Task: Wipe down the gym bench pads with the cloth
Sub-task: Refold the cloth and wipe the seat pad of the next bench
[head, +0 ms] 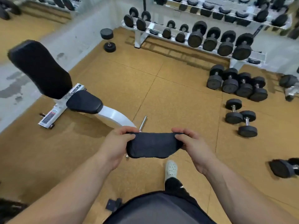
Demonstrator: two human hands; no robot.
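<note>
A dark folded cloth [153,145] is stretched between both hands in front of my waist. My left hand [115,146] grips its left end and my right hand [193,146] grips its right end. The gym bench stands to the left on a white frame [111,114]. Its black back pad [40,68] is raised at an angle and the smaller black seat pad [85,101] sits below it. Both hands are well clear of the pads, to the right and nearer to me.
A white dumbbell rack [202,38] runs along the far wall. Loose dumbbells [236,83] lie on the cork-coloured floor at right, one [108,39] stands near the corner. A metal bar [143,123] juts from the bench foot. My white shoe [171,168] is below the cloth.
</note>
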